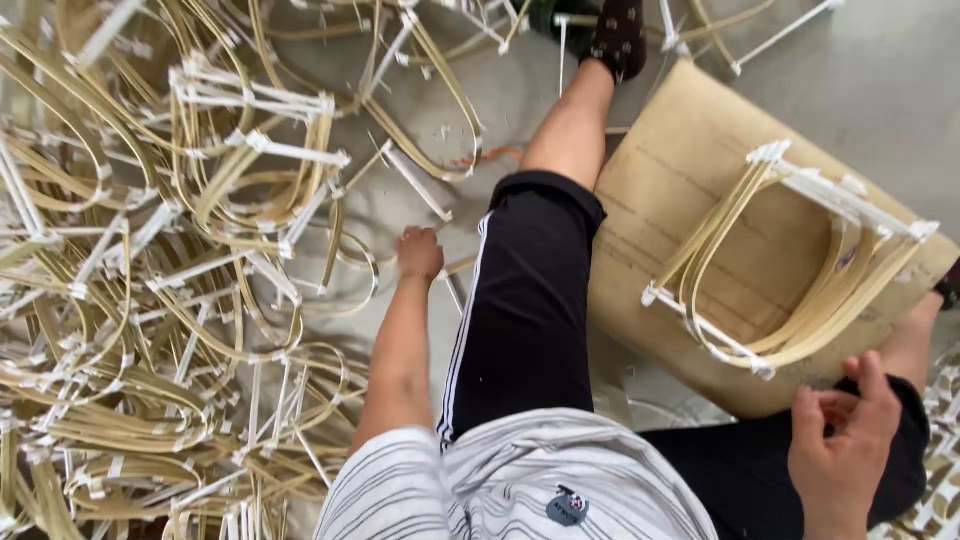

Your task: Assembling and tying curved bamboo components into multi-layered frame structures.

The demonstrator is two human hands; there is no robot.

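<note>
Head view, nearest first: the right hand hovers low at the right edge above the knee, fingers loosely curled with the thumb up, gripping nothing. Just beyond it a flat brown cardboard sheet lies on the grey floor; it is plain, tilted on a diagonal, its near edge tucked under the right leg. On the cardboard rests a bundle of bent bamboo strips, U-shaped loops bound at their open ends with white ties and crossed by white sticks, its curve toward the person.

The left hand reaches out beside the left leg in black trousers, knuckles up and fingers curled down at the edge of the heap; whether it grips a strip I cannot tell. The heap of loose bamboo loops, with white ties, fills the whole left side and runs to the top edge, leaving only a narrow strip of bare floor along the leg. Farther off, the dark-socked foot rests among strays. Open floor shows at the upper right.
</note>
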